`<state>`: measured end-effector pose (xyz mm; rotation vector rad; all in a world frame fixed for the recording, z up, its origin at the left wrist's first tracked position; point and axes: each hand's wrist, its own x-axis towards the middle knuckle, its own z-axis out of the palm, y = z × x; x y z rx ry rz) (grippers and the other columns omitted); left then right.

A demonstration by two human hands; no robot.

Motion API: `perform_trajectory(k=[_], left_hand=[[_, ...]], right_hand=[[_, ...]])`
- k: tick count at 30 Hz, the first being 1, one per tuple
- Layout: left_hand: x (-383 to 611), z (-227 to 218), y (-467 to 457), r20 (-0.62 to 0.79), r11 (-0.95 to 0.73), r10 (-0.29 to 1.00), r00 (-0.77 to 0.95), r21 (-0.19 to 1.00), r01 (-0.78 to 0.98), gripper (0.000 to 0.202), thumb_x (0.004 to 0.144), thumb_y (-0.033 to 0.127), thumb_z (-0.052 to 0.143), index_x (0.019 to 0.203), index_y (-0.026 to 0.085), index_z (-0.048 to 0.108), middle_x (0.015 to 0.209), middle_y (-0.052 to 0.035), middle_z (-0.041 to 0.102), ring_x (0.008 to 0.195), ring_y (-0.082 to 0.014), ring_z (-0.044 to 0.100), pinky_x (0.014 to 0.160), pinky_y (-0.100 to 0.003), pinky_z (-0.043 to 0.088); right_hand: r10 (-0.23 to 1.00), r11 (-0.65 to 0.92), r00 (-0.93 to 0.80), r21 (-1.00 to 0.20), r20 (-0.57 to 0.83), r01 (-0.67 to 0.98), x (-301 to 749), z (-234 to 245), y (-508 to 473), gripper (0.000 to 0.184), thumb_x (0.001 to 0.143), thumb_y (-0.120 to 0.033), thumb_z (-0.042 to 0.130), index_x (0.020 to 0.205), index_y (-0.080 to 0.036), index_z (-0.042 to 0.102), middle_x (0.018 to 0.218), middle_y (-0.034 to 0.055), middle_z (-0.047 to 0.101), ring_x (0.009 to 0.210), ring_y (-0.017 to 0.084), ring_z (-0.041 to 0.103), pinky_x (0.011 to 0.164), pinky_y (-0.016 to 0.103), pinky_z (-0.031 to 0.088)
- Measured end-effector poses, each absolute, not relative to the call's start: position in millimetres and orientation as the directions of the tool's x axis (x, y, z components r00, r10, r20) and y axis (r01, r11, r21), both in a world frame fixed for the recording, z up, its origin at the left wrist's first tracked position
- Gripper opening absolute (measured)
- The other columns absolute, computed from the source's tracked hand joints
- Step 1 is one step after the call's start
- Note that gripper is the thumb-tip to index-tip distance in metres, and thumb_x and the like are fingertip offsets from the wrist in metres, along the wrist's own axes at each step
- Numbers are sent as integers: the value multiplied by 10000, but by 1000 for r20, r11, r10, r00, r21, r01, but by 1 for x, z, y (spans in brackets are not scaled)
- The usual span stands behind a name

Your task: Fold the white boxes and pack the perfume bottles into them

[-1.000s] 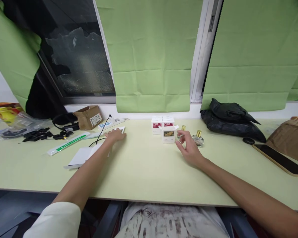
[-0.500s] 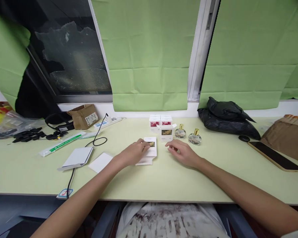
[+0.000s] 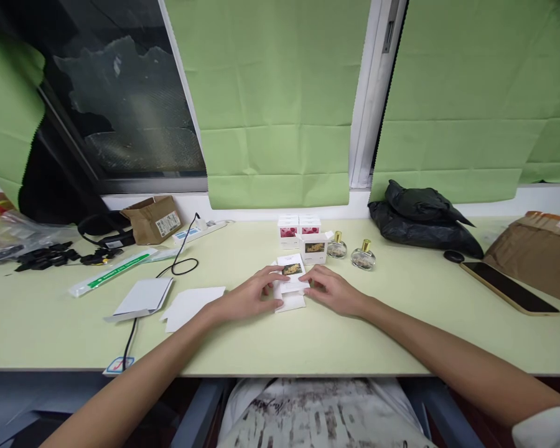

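Observation:
A flattened small white carton [image 3: 293, 285] with a yellow-flower picture lies on the table in front of me, its lower flaps spread. My left hand [image 3: 254, 289] grips its left side, with fingers on the face and thumb low at the edge. On the right edge, the fingers of my right hand [image 3: 333, 289] are closed. Just behind stands an upright white box [image 3: 314, 247] with the same kind of picture and its top flaps raised. Two glass perfume bottles with gold caps, a nearer one [image 3: 363, 256] and a farther one [image 3: 337, 246], stand to its right.
Closed white boxes with red pictures [image 3: 288, 233] stand at the back. To the left lie folded white cartons [image 3: 144, 297], white card [image 3: 193, 305], a black cable [image 3: 177, 255] and a brown box [image 3: 152, 221]. A black bag [image 3: 424, 218] and phone [image 3: 508, 287] lie right.
My right hand has moved left onto the carton's right edge. The carton has shifted slightly right and turned, with my left hand following. More of the white card at left now shows.

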<state>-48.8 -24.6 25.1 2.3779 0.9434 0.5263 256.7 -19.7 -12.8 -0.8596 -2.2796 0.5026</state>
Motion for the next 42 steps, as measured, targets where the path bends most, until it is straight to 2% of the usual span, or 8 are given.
perform_trajectory(k=[8, 11, 13, 16, 24, 29, 34, 42], left_hand=[[-35, 30, -24, 175, -632, 690, 702, 618, 467, 712, 996, 387, 685, 1634, 439, 372, 1685, -87, 353, 1018, -196, 674, 944, -400, 598], [-36, 29, -22, 168, -659, 679, 714, 567, 493, 632, 1017, 431, 660, 1609, 410, 440, 1674, -92, 409, 1256, -290, 649, 1043, -459, 564], [-38, 28, -22, 169, -673, 684, 710, 522, 524, 592, 1031, 437, 638, 1596, 392, 466, 1689, -80, 409, 1460, -337, 511, 1150, -507, 497], [-38, 25, -26, 163, -675, 700, 696, 468, 570, 521, 1070, 397, 560, 1584, 376, 474, 1721, -53, 364, 1567, -321, 384, 1239, -530, 414], [-18, 12, -33, 338, -709, 700, 629, 432, 557, 470, 1006, 157, 511, 1459, 277, 550, 1583, -102, 492, 1502, -275, 465, 1262, -499, 404], [-25, 19, -36, 256, -690, 693, 674, 503, 519, 493, 1064, 332, 542, 1552, 337, 478, 1667, -93, 394, 1506, -304, 455, 1244, -539, 419], [-29, 20, -41, 280, -708, 671, 687, 518, 480, 618, 999, 479, 683, 1563, 347, 466, 1680, -104, 374, 1548, -337, 383, 1245, -551, 404], [-19, 16, -33, 291, -652, 709, 642, 618, 439, 400, 1059, 472, 576, 1430, 322, 578, 1500, -107, 503, 1402, -302, 496, 1153, -492, 472]], right_hand=[[717, 683, -501, -630, 484, 369, 252, -5, -24, 239, 1057, -344, 588, 1279, -274, 645, 1198, 71, 594, 1055, 225, 620, 936, 388, 533], [718, 673, -524, -648, 458, 355, 252, -6, -26, 242, 1061, -344, 582, 1286, -281, 643, 1217, 69, 573, 1099, 226, 616, 974, 393, 533], [717, 667, -554, -645, 423, 372, 253, -7, -27, 256, 1060, -356, 586, 1297, -279, 644, 1216, 67, 556, 1060, 216, 620, 956, 387, 532], [712, 673, -579, -620, 397, 403, 252, -9, -28, 275, 1058, -362, 584, 1314, -279, 642, 1214, 66, 537, 1001, 203, 615, 912, 367, 526], [725, 683, -542, -550, 425, 481, 244, -9, -28, 299, 1000, -185, 541, 1289, -260, 541, 1090, 43, 579, 1016, 224, 581, 895, 374, 483], [762, 602, -563, -670, 320, 435, 252, -5, -26, 329, 1014, -298, 578, 1323, -270, 466, 958, -10, 560, 856, 185, 548, 789, 328, 466], [743, 579, -610, -723, 277, 376, 258, 0, -29, 563, 930, -436, 753, 1389, -271, 471, 1110, 26, 588, 1007, 211, 564, 889, 343, 476], [777, 512, -563, -804, 282, 303, 248, -6, -25, 382, 1016, -399, 616, 1349, -281, 470, 900, -33, 499, 808, 164, 492, 743, 290, 445]])
